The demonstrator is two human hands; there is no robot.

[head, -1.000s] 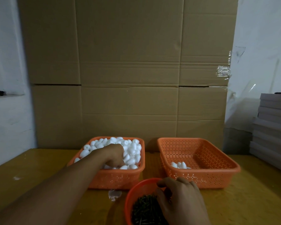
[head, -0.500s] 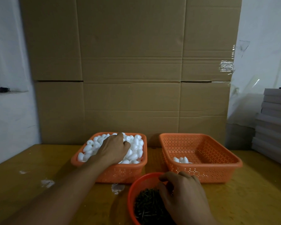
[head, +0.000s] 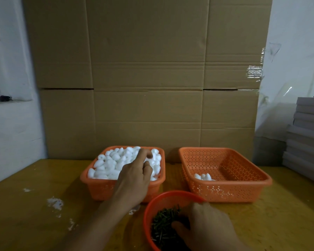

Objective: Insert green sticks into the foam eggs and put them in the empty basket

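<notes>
While the left hand (head: 134,180) pinches among foam eggs (head: 114,163), right hand (head: 207,225) fingers curl into green sticks (head: 163,225).

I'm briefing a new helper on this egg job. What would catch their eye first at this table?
Most striking is the left orange basket heaped with white foam eggs, the left hand reaching over them. To its right sits a nearly empty orange basket with only a few eggs in its near-left corner. Nearest the person, the right hand digs into a round orange bowl of green sticks.
</notes>
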